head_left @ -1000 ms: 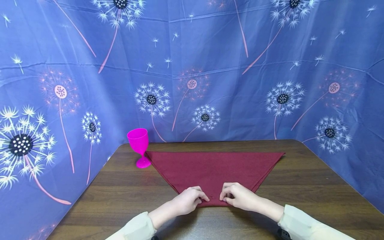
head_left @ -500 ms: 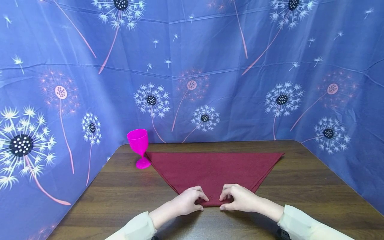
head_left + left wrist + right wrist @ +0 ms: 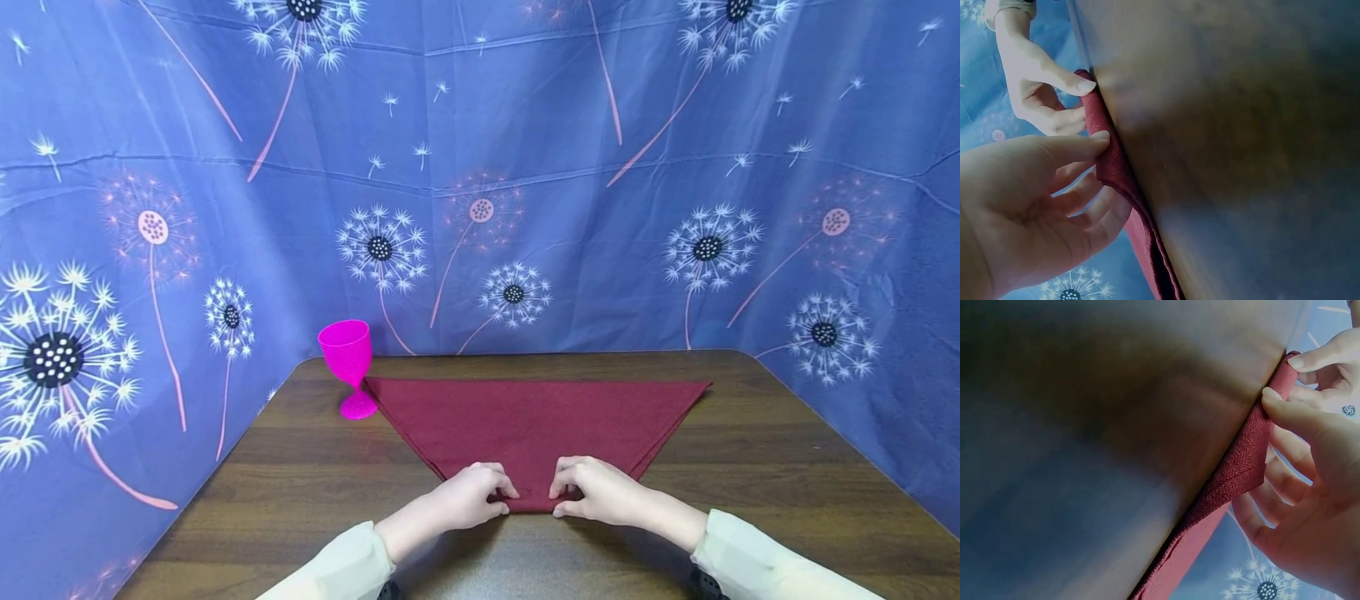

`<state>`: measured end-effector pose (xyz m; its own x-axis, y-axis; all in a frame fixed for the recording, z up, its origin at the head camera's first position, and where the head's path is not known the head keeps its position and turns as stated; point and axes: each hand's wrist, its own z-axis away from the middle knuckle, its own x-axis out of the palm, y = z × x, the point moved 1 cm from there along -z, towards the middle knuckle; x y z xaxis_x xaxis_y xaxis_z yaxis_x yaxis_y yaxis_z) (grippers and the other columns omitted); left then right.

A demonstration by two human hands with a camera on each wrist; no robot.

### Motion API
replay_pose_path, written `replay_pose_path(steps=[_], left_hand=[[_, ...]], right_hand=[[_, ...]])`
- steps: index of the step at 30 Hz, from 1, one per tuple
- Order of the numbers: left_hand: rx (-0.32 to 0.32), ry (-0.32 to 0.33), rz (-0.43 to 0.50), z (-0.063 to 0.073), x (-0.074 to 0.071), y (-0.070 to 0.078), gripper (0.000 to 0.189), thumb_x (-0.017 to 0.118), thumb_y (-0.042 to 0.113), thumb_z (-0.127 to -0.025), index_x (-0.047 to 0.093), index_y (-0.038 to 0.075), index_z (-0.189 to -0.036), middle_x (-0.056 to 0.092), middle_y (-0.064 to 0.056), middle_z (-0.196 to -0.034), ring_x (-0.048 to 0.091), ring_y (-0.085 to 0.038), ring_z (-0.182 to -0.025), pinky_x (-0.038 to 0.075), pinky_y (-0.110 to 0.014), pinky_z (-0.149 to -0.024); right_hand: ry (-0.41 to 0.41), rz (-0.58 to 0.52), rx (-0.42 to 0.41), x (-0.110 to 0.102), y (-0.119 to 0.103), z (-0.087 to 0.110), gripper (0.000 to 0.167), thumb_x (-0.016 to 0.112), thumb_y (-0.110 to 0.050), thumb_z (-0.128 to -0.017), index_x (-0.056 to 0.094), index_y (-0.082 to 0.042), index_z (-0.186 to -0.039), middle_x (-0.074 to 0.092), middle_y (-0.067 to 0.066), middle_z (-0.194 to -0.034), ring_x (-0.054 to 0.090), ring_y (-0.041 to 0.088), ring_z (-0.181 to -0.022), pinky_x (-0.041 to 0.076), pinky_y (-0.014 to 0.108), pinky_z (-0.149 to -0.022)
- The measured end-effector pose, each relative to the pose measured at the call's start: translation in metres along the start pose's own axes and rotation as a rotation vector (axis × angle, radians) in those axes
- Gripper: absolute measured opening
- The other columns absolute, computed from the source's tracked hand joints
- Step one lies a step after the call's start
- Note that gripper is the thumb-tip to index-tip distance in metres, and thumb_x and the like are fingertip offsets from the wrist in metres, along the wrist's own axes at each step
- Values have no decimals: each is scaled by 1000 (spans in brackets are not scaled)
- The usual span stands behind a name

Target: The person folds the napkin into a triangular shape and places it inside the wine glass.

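Note:
A maroon cloth napkin (image 3: 536, 425) lies folded on the table, wide along its far side and narrowing to a short folded edge near me. At the left part of that edge my left hand (image 3: 472, 497) pinches the fold, thumb at the front and fingertips on top. My right hand (image 3: 597, 492) grips the right part the same way, a small gap away. In the left wrist view, the rolled edge of the napkin (image 3: 1110, 161) runs under the thumb. The right wrist view shows the right thumb pressing the fold of the napkin (image 3: 1244, 456), fingers behind it.
A bright pink goblet (image 3: 347, 358) stands upright at the back left, beside the napkin's far left corner. The brown wooden table (image 3: 300, 475) ends against a blue curtain (image 3: 585, 208) printed with dandelions.
Both thumbs have shifted from close to the fingertips to the front of the near fold. The goblet and the napkin's far side stay put.

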<state>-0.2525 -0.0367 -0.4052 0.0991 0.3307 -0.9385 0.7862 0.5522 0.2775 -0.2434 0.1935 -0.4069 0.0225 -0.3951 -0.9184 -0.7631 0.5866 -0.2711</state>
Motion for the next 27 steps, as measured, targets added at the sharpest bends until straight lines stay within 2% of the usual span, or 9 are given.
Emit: replay_pose_path(steps=[7, 14, 20, 27], left_hand=[[23, 10, 3, -5, 0, -5, 11, 68, 8, -82, 72, 9, -93, 67, 2, -87, 56, -3, -76, 43, -12, -69], [0, 2, 68, -9, 0, -9, 10, 65, 5, -82, 67, 7, -92, 70, -1, -83, 63, -3, -78, 46, -14, -73], [-14, -44, 94, -18, -2, -14, 9, 64, 5, -78, 65, 7, -86, 68, 0, -76, 58, -1, -71, 44, -12, -67], [-61, -90, 183, -23, -3, -20, 5, 63, 5, -77, 65, 7, -81, 68, -1, -72, 54, 5, -64, 42, -10, -61]], right_hand=[[21, 37, -53, 0, 6, -3, 8, 75, -23, -77, 72, -17, -81, 57, -12, -77, 49, 0, -73, 43, 16, -67], [-23, -42, -55, -4, 12, -7, 6, 71, -19, -81, 73, -13, -83, 58, -11, -76, 50, -1, -68, 42, 13, -61], [-37, -101, -47, -6, 16, -10, 3, 70, -15, -81, 70, -12, -80, 58, -9, -74, 53, -1, -65, 44, 14, -58], [-47, -154, 1, -3, 20, -15, 5, 69, -12, -79, 63, -13, -79, 57, -12, -67, 50, -6, -62, 44, 14, -56]])
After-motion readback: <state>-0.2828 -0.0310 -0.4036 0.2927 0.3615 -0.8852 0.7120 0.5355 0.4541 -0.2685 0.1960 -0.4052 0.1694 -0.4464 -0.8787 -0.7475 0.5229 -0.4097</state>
